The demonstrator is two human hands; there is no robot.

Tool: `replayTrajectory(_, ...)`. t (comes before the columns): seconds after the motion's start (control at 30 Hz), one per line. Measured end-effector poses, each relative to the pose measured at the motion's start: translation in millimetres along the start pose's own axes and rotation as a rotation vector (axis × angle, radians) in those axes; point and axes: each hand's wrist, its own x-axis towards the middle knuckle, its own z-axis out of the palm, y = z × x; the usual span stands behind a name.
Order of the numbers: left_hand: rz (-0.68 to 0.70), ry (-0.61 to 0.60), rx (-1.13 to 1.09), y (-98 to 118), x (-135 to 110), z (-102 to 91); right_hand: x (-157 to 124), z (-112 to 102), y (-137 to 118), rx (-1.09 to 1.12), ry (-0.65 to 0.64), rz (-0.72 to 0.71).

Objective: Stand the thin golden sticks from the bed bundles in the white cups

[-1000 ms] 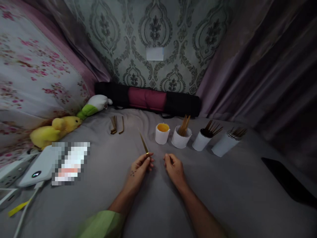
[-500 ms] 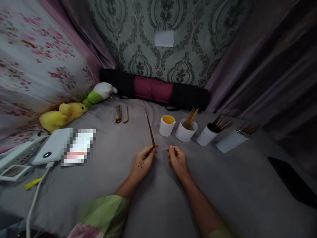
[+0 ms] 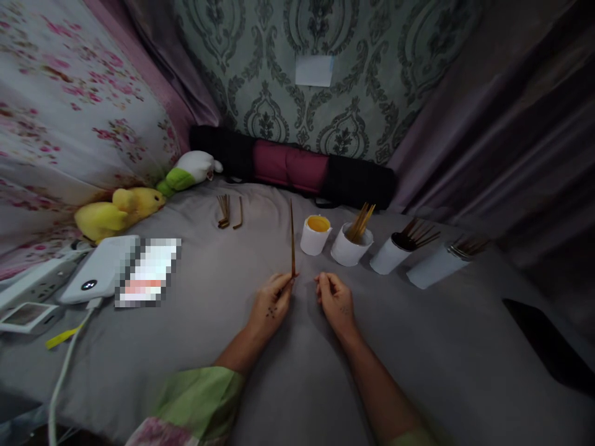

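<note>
My left hand (image 3: pixel 274 301) pinches a thin brown stick (image 3: pixel 292 238) by its lower end, the rest pointing away from me nearly straight. A short bent tip pokes out by the fingers. Across a small gap, my right hand (image 3: pixel 334 298) is closed, its fingers curled together; whether anything is inside is hidden. Beyond the hands stand a white cup with a yellow inside (image 3: pixel 314 239) and a wider white cup (image 3: pixel 349 253) holding yellowish sticks (image 3: pixel 360 224). Farther right are two white cylinders (image 3: pixel 389 255) (image 3: pixel 430 271) with dark sticks in them.
Several bent brown sticks (image 3: pixel 224 212) and a single one (image 3: pixel 238 214) lie on the grey sheet (image 3: pixel 204 347). Leftward are plush toys (image 3: pixel 121 214), a white power bank (image 3: pixel 100 272) and a power strip (image 3: pixel 37 282). A black and maroon bag (image 3: pixel 290 166) lies behind; a dark flat object (image 3: pixel 546 341) is at right.
The stick in my left hand has swung its far end to the right, from leaning left to nearly straight ahead. My right hand stays closed in about the same place.
</note>
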Motion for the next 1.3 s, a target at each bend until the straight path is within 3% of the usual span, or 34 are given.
replayTrajectory(0.43,0.093,-0.04,0.197,-6.6,-4.5,1.2,-0.7,1.3,-0.1,0.036,0.056,-0.036)
replayTrajectory(0.67,0.175,-0.102,0.338,-10.4,-6.1,1.5,-3.7,0.6,-6.3,0.066,0.025,-0.038)
replayTrajectory(1.3,0.231,-0.229,0.635,-2.1,-7.0,2.6,-7.6,-1.1,-13.8,0.145,-0.04,-0.015)
